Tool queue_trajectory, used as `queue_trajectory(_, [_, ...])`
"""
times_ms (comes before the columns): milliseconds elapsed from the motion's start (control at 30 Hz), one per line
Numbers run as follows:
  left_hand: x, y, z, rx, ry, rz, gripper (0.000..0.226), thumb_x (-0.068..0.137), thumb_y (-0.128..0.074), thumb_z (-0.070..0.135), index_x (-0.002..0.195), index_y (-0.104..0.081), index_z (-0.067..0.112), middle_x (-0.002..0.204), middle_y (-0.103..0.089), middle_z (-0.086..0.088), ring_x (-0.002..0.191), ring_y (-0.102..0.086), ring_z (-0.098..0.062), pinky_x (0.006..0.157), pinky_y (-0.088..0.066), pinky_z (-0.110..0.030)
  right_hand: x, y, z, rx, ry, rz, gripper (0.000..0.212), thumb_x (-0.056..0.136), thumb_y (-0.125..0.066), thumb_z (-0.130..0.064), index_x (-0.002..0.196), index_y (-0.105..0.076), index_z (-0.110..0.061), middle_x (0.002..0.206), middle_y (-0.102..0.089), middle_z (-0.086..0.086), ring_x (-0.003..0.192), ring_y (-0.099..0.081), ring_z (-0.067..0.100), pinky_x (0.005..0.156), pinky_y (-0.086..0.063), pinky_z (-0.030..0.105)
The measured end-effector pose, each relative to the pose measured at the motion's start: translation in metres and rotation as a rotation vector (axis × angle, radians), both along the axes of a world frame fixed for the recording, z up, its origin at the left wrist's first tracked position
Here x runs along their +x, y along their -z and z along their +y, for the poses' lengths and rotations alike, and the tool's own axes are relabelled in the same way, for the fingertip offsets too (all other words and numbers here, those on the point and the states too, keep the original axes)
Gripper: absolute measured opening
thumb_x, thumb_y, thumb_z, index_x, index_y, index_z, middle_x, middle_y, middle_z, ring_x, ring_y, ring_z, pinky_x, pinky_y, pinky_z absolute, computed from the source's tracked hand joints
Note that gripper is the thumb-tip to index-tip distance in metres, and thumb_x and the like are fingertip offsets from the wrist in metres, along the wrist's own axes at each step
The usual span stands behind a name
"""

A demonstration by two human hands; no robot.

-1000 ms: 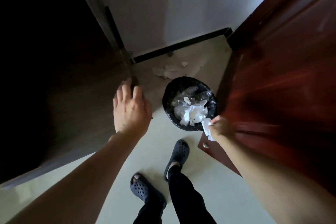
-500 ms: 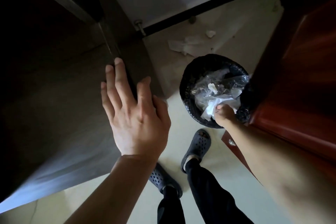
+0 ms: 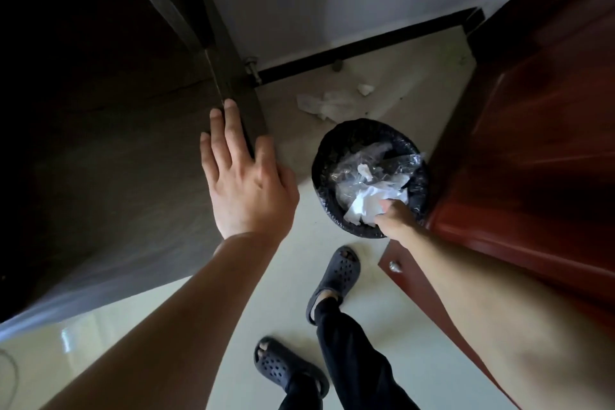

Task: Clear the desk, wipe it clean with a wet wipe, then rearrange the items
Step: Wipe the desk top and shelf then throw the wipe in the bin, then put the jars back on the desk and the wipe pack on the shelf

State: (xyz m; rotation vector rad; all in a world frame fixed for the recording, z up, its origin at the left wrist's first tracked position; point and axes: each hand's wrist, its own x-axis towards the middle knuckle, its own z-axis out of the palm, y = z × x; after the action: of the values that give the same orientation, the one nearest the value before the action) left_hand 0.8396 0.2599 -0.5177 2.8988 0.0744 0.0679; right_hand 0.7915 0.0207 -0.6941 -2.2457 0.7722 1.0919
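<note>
Under the right hand [image 3: 394, 218], crumpled white wipes [image 3: 366, 205] fill the black-lined bin [image 3: 327, 170]; its fingers press among them, grip unclear. The left hand [image 3: 244, 188] spreads open, empty, against the dark desk corner [image 3: 239, 100] beside it.

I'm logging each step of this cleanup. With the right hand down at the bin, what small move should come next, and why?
Probably let go and lift the right hand out. It is already inside the rim of the black-lined trash bin, fingers against the crumpled white wipe lying on the rubbish, so the wipe seems delivered. The left hand is spread by the dark desk edge, holding nothing.
</note>
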Motion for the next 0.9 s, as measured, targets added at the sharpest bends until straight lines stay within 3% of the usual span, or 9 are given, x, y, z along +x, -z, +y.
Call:
queue_trajectory(133, [-0.009,-0.019,0.005,-0.061,0.045,0.069,0.025,0.077,-0.057,0.015,0.098,-0.064,0.005,0.152,-0.027,-0.023,0.142,-0.020,-0.039,0.115,-0.017,-0.051,-0.014,-0.046,0.010,0.047,0.090,-0.105,0.022,0.079,-0.068,-0.019,0.101,-0.066,-0.015,0.098,-0.068,0.008,0.099,-0.059,0.023,0.079,-0.050,0.029])
queue_trajectory(233, [-0.038,-0.053,0.019,-0.157,0.106,0.184,0.034,0.082,-0.050,0.021,0.110,-0.063,0.006,0.138,-0.045,-0.018,0.130,-0.039,-0.037,0.105,-0.034,-0.048,-0.032,-0.080,0.025,0.049,0.069,-0.159,0.038,0.078,-0.069,-0.022,0.113,-0.065,-0.009,0.114,-0.067,0.009,0.107,-0.061,0.026,0.091,-0.050,0.032])
queue_trajectory(300, [-0.065,-0.077,0.038,-0.236,0.094,0.289,0.029,0.087,-0.047,0.023,0.108,-0.064,0.014,0.117,-0.060,-0.010,0.110,-0.054,-0.033,0.088,-0.045,-0.041,-0.044,-0.115,0.041,0.017,0.003,-0.177,0.008,0.078,-0.066,-0.019,0.084,-0.067,-0.014,0.086,-0.069,0.004,0.089,-0.062,0.026,0.070,-0.048,0.028])
queue_trajectory(367, [-0.091,-0.100,0.062,-0.246,0.074,0.382,0.026,0.089,-0.048,0.026,0.109,-0.064,0.022,0.107,-0.068,-0.004,0.098,-0.062,-0.029,0.081,-0.051,-0.036,-0.057,-0.148,0.059,0.002,-0.043,-0.217,0.024,0.078,-0.062,-0.015,0.058,-0.051,-0.014,0.059,-0.054,0.001,0.072,-0.054,0.025,0.054,-0.037,0.028])
queue_trajectory(467, [-0.126,-0.140,0.100,-0.238,0.059,0.405,0.028,0.090,-0.048,0.025,0.113,-0.065,0.022,0.107,-0.070,-0.002,0.096,-0.065,-0.025,0.082,-0.053,-0.034,-0.075,-0.199,0.090,0.009,-0.074,-0.269,0.014,0.079,-0.062,-0.013,0.076,-0.067,0.000,0.075,-0.066,0.015,0.081,-0.062,0.033,0.069,-0.050,0.033])
queue_trajectory(600, [-0.159,-0.193,0.146,-0.270,-0.035,0.334,0.027,0.091,-0.048,0.023,0.112,-0.065,0.020,0.108,-0.069,-0.003,0.097,-0.064,-0.024,0.082,-0.052,-0.033,-0.087,-0.255,0.128,0.037,-0.182,-0.314,0.024,0.083,-0.050,-0.008,0.061,-0.060,-0.008,0.066,-0.058,0.003,0.075,-0.057,0.029,0.056,-0.036,0.027])
queue_trajectory(700, [-0.172,-0.227,0.173,-0.287,-0.069,0.282,0.022,0.089,-0.048,0.021,0.100,-0.067,0.019,0.098,-0.070,-0.002,0.088,-0.063,-0.024,0.070,-0.049,-0.030,-0.086,-0.291,0.152,0.068,-0.210,-0.369,0.029,0.082,-0.047,-0.006,0.059,-0.062,-0.015,0.072,-0.064,0.007,0.073,-0.058,0.024,0.057,-0.040,0.025])
queue_trajectory(767, [-0.175,-0.250,0.185,-0.285,-0.099,0.261,0.018,0.087,-0.048,0.019,0.092,-0.065,0.018,0.089,-0.069,-0.004,0.082,-0.061,-0.027,0.061,-0.043,-0.029,-0.080,-0.313,0.164,0.104,-0.211,-0.403,0.022,0.079,-0.049,-0.008,0.061,-0.062,-0.005,0.069,-0.064,0.017,0.068,-0.060,0.028,0.058,-0.045,0.031])
queue_trajectory(900, [-0.169,-0.292,0.200,-0.327,-0.151,0.225,0.020,0.088,-0.046,0.017,0.092,-0.066,0.019,0.086,-0.070,-0.005,0.079,-0.061,-0.028,0.065,-0.048,-0.032,-0.053,-0.374,0.188,0.173,-0.228,-0.515,0.022,0.079,-0.056,-0.011,0.059,-0.064,-0.007,0.062,-0.065,0.014,0.060,-0.060,0.024,0.058,-0.045,0.030])
